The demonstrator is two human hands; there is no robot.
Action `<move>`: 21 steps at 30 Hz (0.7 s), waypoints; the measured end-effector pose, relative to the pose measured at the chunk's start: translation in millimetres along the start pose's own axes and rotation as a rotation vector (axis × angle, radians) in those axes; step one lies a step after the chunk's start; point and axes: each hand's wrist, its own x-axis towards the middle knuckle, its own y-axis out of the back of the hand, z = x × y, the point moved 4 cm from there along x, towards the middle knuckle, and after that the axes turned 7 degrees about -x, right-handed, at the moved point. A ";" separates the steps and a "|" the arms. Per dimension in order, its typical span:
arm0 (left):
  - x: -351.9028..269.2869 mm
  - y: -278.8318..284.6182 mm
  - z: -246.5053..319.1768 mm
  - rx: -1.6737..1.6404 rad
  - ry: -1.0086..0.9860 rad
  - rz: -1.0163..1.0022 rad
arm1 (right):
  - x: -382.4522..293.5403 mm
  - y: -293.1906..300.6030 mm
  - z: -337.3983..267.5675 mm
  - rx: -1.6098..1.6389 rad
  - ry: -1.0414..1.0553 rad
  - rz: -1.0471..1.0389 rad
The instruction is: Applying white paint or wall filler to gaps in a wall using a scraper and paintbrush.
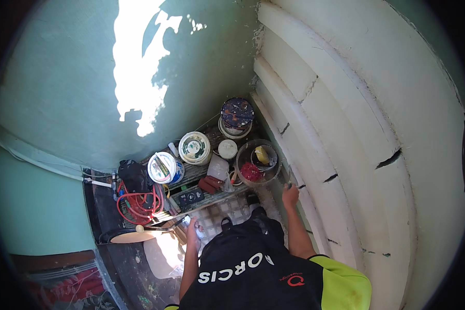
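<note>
My left hand (194,229) is closed around a small white object (187,221) beside the bench's front edge; what it is cannot be made out. My right hand (290,196) grips a thin, small tool (290,182) close to the lowest ledge of the white stepped wall (314,162). The tool's tip is blurred against the wall. Just beyond that hand stands a clear round tub (242,149). Inside it lie a red cloth-like bundle (250,171) and a smaller bowl (270,164) with a yellow sponge-like piece (262,154).
A slatted wooden bench (166,149) carries white lidded buckets (194,147) (162,168), a paint-spattered dark lid (237,112), a black bag (133,176), red hose (133,217) and reddish blocks (211,184). Dark cracks (388,159) cut the wall ledges. Pale tiles (217,213) lie underfoot.
</note>
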 end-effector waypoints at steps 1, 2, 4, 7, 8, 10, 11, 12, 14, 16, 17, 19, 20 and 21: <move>0.4 2.4 -0.5 -0.042 0.020 0.042 | 1.6 -0.4 1.4 0.001 0.000 0.001; 2.3 4.5 -2.0 -0.097 0.038 0.030 | 3.8 -0.7 2.1 -0.023 0.024 -0.008; 3.9 4.3 -2.3 -0.107 0.048 0.015 | 13.3 -1.1 0.2 -0.052 0.042 -0.016; 5.2 -4.4 -3.8 -0.094 0.070 -0.007 | 54.9 -8.6 -26.4 0.006 0.152 -0.095; 5.5 -5.5 -3.9 -0.081 0.076 -0.006 | 61.1 -4.1 -38.6 0.105 0.147 -0.141; 5.7 -1.6 -2.6 -0.095 0.079 0.009 | 59.6 19.7 -64.8 0.209 0.137 -0.104; 7.0 0.4 -1.2 -0.110 0.082 0.019 | 55.9 34.1 -73.5 0.314 0.128 -0.061; 8.9 2.4 -0.3 -0.112 0.084 0.022 | 51.1 44.7 -77.9 0.311 0.129 -0.062; 12.4 11.5 0.0 -0.182 0.020 0.109 | 43.3 60.5 -76.1 0.148 0.153 -0.015; 23.4 28.9 -7.0 -0.215 0.046 0.092 | 46.2 58.2 -51.2 0.079 0.297 -0.029; 28.1 36.8 -14.1 -0.250 0.061 0.075 | 45.0 55.6 -40.5 0.019 0.446 -0.047; 14.2 19.7 -6.1 -0.277 -0.056 0.090 | 38.0 60.1 -28.8 -0.040 0.446 -0.089; 14.5 23.2 -11.0 -0.272 -0.023 0.095 | 37.4 60.5 -25.6 -0.093 0.446 -0.128; 15.1 28.1 -16.4 -0.267 0.010 0.100 | 40.3 60.1 -27.6 -0.097 0.450 -0.133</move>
